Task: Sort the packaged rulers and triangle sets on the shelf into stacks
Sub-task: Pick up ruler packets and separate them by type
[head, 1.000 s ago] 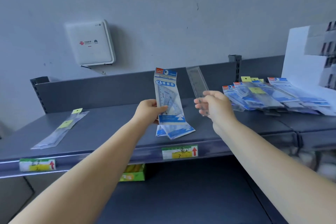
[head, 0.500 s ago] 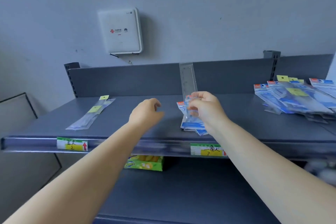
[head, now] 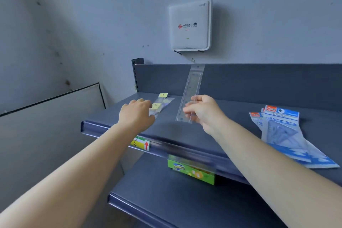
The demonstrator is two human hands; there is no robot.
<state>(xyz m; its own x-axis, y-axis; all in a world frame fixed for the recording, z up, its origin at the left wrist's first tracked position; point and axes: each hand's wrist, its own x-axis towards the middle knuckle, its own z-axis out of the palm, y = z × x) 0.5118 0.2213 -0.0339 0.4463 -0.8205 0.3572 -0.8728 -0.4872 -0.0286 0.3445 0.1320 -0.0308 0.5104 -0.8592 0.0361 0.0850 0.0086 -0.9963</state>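
Right hand (head: 202,112) pinching clear packaged ruler (head: 190,92), upright, centre frame. Left hand (head: 137,114) relaxed, over yellow-tagged rulers (head: 161,104). Blue triangle sets (head: 283,131) lower right, print illegible. Wall box (head: 189,26): possibly Huawei logo.

Right hand (head: 205,112) pinches clear packaged ruler (head: 191,89) above shelf (head: 231,122).

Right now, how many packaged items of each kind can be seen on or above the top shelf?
Clear ruler pack, held upright by the right hand: 1
Ruler packs with yellow tags, lying beside the left hand: at least 2, overlapping
Blue triangle set packs, stacked at right: at least 2
Total: at least 5
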